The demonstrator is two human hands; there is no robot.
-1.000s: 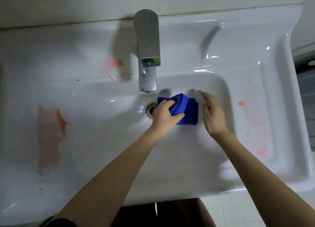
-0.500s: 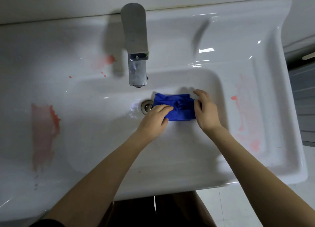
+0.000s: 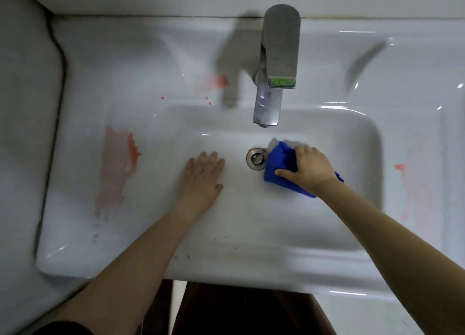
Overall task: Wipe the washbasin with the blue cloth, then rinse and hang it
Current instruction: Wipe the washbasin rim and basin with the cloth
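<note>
White washbasin [image 3: 327,234], red smears [image 3: 115,168] on ledges. In bowl: blue cloth [image 3: 279,158] beside drain [image 3: 256,158], right hand [image 3: 312,168] fingers curled round it. Left hand [image 3: 203,176] flat on bowl floor, fingers straight.

We see a chrome tap [image 3: 279,58] with a green patch [image 3: 281,82] on its lever end. A metal drain [image 3: 256,158] lies below the spout. A red smear [image 3: 115,168] sits far left, a fainter one [image 3: 405,188] far right, and red spots [image 3: 217,82] lie left of the tap.

Seemingly right hand [image 3: 311,167] atop blue cloth [image 3: 279,158]
</note>
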